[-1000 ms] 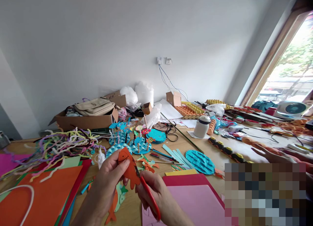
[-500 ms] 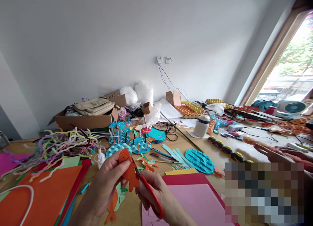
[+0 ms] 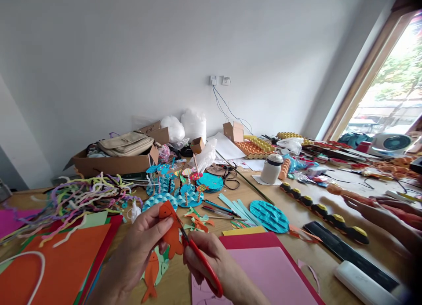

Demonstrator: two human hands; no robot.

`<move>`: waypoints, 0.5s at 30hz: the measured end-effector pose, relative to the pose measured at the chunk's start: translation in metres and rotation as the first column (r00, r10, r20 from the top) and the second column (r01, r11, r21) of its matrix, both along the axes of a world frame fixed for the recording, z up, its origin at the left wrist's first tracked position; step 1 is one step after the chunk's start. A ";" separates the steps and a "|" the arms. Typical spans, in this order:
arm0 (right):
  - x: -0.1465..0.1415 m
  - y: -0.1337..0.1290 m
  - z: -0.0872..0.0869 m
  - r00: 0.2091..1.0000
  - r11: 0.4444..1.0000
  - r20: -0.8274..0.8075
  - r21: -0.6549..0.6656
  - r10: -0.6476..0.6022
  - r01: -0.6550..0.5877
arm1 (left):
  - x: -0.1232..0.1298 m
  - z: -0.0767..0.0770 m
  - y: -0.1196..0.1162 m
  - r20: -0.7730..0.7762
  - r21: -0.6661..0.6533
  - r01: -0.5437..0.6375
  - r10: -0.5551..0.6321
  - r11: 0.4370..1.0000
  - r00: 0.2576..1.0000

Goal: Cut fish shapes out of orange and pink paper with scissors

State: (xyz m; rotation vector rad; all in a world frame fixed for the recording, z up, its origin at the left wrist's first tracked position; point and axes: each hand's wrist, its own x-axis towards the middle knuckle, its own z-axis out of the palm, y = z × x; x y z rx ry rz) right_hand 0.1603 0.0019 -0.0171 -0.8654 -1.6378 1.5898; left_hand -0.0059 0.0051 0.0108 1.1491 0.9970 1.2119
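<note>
Between the thumb and fingers of my left hand (image 3: 141,241) is an orange paper fish (image 3: 172,237), held upright with its drawn eye at the top. My right hand (image 3: 214,261) is closed around red-handled scissors (image 3: 205,262), whose blades lie along the fish's right edge. Below my left hand, a second orange fish cutout (image 3: 151,272) rests on the table over pale green fish cutouts (image 3: 162,266). Close to my right hand lies a stack of pink paper (image 3: 260,274) with pencil outlines, on top of a red sheet. Orange and green paper scraps (image 3: 198,221) are scattered just beyond my hands.
Coloured sheets (image 3: 59,256) and a heap of pipe cleaners (image 3: 95,195) lie at left. Blue wavy discs with small fish (image 3: 187,195) stand ahead. A white jar (image 3: 272,169), a black-and-yellow egg-carton strip (image 3: 323,208) and another person's hands (image 3: 379,212) are at right.
The scissors and my right hand have shifted slightly lower, with the blades still at the fish's edge. The fish is tilted a little differently in my left hand.
</note>
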 end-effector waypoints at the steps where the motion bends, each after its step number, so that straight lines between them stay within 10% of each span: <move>1: 0.000 0.000 0.000 1.000 1.000 0.000 0.000 -0.003 0.003 | 0.000 0.000 0.000 -0.009 0.001 0.014 -0.014 1.000 1.000; 15: -0.005 -0.002 -0.002 0.999 0.998 0.003 0.027 -0.049 0.049 | 0.004 -0.004 0.002 0.017 -0.023 0.029 -0.028 0.999 0.999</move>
